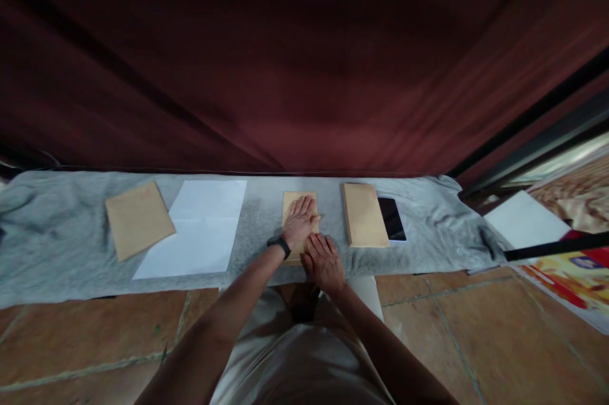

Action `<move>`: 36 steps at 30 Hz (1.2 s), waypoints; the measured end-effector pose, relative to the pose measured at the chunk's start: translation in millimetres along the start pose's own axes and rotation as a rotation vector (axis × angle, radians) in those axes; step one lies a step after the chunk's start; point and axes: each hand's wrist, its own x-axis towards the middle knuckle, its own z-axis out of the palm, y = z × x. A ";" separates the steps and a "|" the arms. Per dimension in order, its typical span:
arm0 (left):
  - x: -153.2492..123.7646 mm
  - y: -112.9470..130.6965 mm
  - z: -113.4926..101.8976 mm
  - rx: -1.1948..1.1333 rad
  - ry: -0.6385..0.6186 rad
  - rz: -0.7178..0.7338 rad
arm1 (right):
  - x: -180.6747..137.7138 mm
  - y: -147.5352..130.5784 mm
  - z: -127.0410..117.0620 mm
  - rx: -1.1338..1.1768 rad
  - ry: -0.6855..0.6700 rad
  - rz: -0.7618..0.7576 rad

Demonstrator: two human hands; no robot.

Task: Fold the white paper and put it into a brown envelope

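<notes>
A narrow piece of brown paper (287,208), perhaps a folded sheet or an envelope, lies in front of me on a grey cloth. My left hand (299,222), with a dark band on its wrist, rests flat on top of it with the fingers stretched out. Lower down, my right hand (325,262) lies at the paper's right edge, fingers extended and palm down. Both hands cover much of the paper, so its folds cannot be made out. Just to the right sits a thick brown paper stack (365,214).
Partly under the stack is a dark-screened phone or tablet (392,219). White sheets (195,227) lie to the left, overlapped by a squarish brown paper piece (139,221). The grey cloth (259,227) covers a narrow surface, with a dark red curtain (304,106) behind it.
</notes>
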 end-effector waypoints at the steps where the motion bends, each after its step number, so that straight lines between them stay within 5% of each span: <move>1: 3.8 -4.1 -0.8 0.002 0.005 0.009 | 0.1 -0.4 -1.1 0.000 -0.002 0.002; 8: -4.8 -21.4 -4.7 0.062 0.040 -0.039 | 0.7 -0.9 -3.5 -0.005 -0.012 -0.009; 17: -89.4 -32.1 -11.5 0.142 0.046 -0.034 | -0.9 2.2 0.1 -0.015 -0.009 -0.005; 25: -156.6 -27.6 -26.3 0.034 0.039 0.151 | -2.9 7.1 -1.4 0.063 -0.021 -0.012; 36: -155.5 -22.3 -21.4 -0.162 0.182 0.110 | -10.8 23.8 -16.4 0.289 -0.063 -0.112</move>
